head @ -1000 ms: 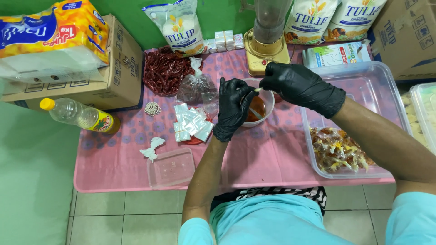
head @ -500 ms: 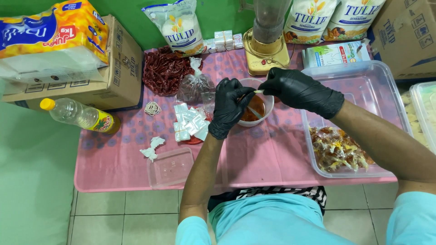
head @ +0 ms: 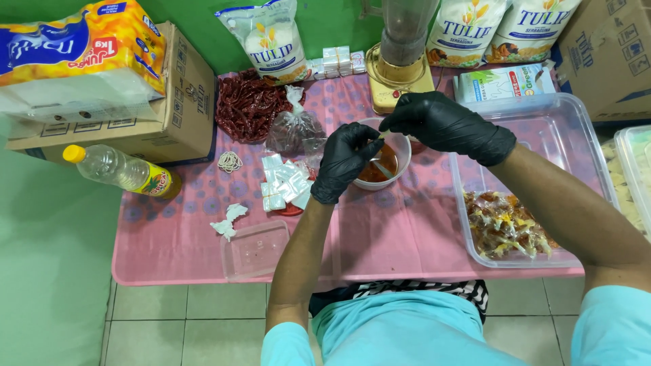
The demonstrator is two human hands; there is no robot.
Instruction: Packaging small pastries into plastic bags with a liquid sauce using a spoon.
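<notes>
Both of my hands wear black gloves and meet over a clear bowl [head: 400, 146] of red-orange sauce with a spoon in it, in the middle of the pink mat. My left hand [head: 344, 163] is curled at the bowl's left rim, its fingertips pinching a small pale item [head: 377, 139]. My right hand [head: 441, 125] reaches in from the right over the bowl's far rim and pinches the same item's other end. The item is too small to tell what it is.
A big clear tub [head: 542, 135] on the right holds wrapped sauce packets [head: 505, 230]. White sachets [head: 285, 186], a knotted clear bag [head: 295, 129], dried chillies [head: 247, 105], rubber bands [head: 229, 161], an oil bottle [head: 122, 171], a small clear container [head: 258, 251], a blender [head: 400, 47] and cardboard boxes surround the bowl.
My two hands have stayed together over the bowl, with only small finger movements on the pale item. My right hand has shifted slightly up.
</notes>
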